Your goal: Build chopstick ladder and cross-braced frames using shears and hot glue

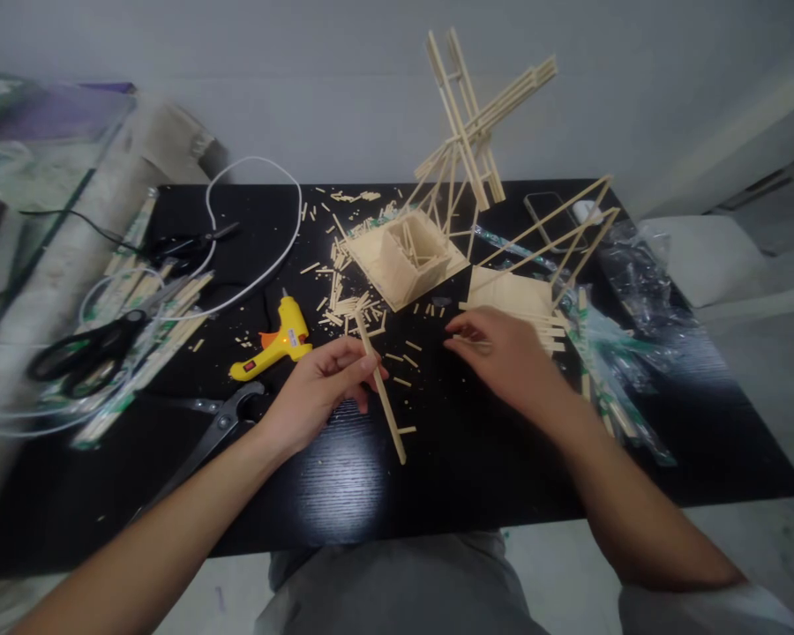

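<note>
Near edge of the black table [476, 476]: bare surface from the edge up to both hands, the widest open room on the top.

Left hand [321, 388]: fingers closed around a long wooden stick [382, 397], gripped near its upper part, its lower end slanting down to the right onto the table, with a short stub glued near the bottom.

Right hand [503, 353]: palm down, fingertips pinched narrow on a thin short stick [464, 339] just beside the flat wooden panel [511, 295].

Left of the left hand: metal shears [215, 432], just beside the wrist; yellow glue gun [274, 342], near the knuckles, its white cord [265, 265] looping toward the far edge.

Far left edge: black scissors [89, 348] lying on packets of sticks [152, 326]; that side is crowded.

Between and beyond the hands: scattered stick offcuts [344, 304].

Middle, farther: open wooden box [403, 256], with a tall crossed stick frame [469, 123] rising behind it.

Right, farther: slanted stick frame [562, 234] rising from the panel; clear plastic wrappers [625, 291] crowd the right edge.
</note>
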Action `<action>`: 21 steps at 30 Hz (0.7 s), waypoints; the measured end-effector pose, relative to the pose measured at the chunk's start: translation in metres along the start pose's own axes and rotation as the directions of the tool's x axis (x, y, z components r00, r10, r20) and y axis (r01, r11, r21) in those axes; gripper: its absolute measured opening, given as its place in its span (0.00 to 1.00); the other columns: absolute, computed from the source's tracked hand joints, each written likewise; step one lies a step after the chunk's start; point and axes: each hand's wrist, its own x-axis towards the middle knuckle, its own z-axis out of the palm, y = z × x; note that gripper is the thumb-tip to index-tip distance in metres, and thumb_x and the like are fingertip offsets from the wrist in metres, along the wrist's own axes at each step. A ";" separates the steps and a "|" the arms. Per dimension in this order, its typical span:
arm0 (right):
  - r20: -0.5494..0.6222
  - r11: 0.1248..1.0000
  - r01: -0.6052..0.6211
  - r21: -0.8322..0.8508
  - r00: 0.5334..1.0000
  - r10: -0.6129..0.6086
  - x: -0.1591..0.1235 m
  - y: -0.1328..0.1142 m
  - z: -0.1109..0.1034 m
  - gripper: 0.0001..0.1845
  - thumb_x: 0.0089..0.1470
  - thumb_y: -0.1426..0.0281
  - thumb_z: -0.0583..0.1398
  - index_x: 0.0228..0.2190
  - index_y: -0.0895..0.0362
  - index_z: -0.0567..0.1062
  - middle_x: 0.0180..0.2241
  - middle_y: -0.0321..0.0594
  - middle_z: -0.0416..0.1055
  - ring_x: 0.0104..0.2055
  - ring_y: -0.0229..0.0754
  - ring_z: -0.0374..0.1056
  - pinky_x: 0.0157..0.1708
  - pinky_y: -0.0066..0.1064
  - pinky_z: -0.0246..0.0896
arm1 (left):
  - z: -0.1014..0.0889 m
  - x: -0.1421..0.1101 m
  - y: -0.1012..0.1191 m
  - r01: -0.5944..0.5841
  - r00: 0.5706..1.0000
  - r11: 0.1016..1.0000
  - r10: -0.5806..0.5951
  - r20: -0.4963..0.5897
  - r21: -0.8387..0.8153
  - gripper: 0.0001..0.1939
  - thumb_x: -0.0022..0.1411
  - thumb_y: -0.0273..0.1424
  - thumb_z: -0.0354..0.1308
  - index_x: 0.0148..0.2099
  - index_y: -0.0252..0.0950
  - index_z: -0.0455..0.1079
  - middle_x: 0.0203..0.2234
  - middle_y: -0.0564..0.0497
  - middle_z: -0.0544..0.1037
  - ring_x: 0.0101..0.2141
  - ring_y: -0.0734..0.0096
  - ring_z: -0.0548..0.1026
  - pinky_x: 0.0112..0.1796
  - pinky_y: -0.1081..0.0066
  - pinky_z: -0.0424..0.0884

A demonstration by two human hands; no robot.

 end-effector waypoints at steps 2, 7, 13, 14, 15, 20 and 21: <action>0.034 0.982 -0.040 -0.187 0.998 0.048 0.004 0.007 -0.018 0.04 0.62 0.73 0.66 0.40 0.54 0.81 0.42 0.46 0.84 0.44 0.54 0.80 0.47 0.44 0.71 | 0.000 0.001 0.000 0.012 1.000 1.000 -0.013 -0.011 -0.021 0.16 0.61 0.41 0.75 0.39 0.33 0.80 0.31 0.48 0.83 0.28 0.73 0.78 0.25 0.78 0.76; 0.117 0.919 -0.123 -0.375 0.977 0.178 0.005 0.015 -0.037 0.04 0.60 0.75 0.67 0.38 0.56 0.82 0.40 0.48 0.84 0.43 0.56 0.80 0.46 0.42 0.69 | 0.000 0.000 0.000 0.037 0.999 0.998 -0.038 -0.019 -0.049 0.17 0.60 0.41 0.76 0.40 0.33 0.79 0.31 0.48 0.84 0.28 0.73 0.80 0.26 0.78 0.77; 0.157 0.907 -0.080 -0.414 0.975 0.158 0.003 0.021 -0.035 0.06 0.60 0.76 0.65 0.38 0.56 0.82 0.41 0.48 0.84 0.43 0.55 0.79 0.44 0.41 0.68 | -0.001 -0.002 0.001 0.036 0.999 0.999 -0.036 -0.009 -0.041 0.17 0.60 0.42 0.76 0.40 0.34 0.79 0.31 0.47 0.85 0.28 0.71 0.81 0.26 0.77 0.77; 0.175 0.907 -0.051 -0.419 0.975 0.136 0.003 0.023 -0.035 0.06 0.60 0.76 0.64 0.38 0.56 0.81 0.41 0.48 0.84 0.43 0.55 0.79 0.44 0.41 0.68 | -0.001 -0.002 0.001 0.033 0.999 0.999 -0.033 -0.004 -0.035 0.17 0.61 0.42 0.76 0.40 0.34 0.79 0.31 0.47 0.85 0.28 0.71 0.81 0.26 0.76 0.77; 0.191 0.906 -0.022 -0.423 0.975 0.113 0.003 0.025 -0.034 0.05 0.61 0.75 0.63 0.37 0.56 0.81 0.40 0.48 0.83 0.43 0.55 0.78 0.44 0.41 0.68 | -0.001 -0.003 0.001 0.027 1.000 0.999 -0.027 0.000 -0.029 0.16 0.61 0.42 0.75 0.40 0.34 0.79 0.31 0.47 0.85 0.28 0.70 0.82 0.26 0.76 0.77; 0.239 0.892 -0.028 -0.452 0.959 0.152 0.005 0.020 -0.032 0.04 0.62 0.75 0.61 0.34 0.55 0.75 0.37 0.49 0.80 0.38 0.52 0.76 0.39 0.40 0.66 | 0.000 -0.004 0.002 0.006 1.000 1.000 -0.006 0.015 -0.029 0.16 0.61 0.42 0.75 0.39 0.35 0.79 0.30 0.48 0.84 0.28 0.71 0.81 0.26 0.76 0.77; 0.243 0.894 -0.043 -0.446 0.956 0.167 0.006 0.016 -0.032 0.04 0.62 0.75 0.61 0.33 0.55 0.74 0.36 0.49 0.80 0.37 0.52 0.76 0.38 0.40 0.66 | 0.000 -0.004 0.002 0.004 1.000 0.999 -0.004 0.017 -0.035 0.17 0.60 0.42 0.76 0.39 0.35 0.79 0.30 0.48 0.84 0.28 0.71 0.81 0.26 0.76 0.77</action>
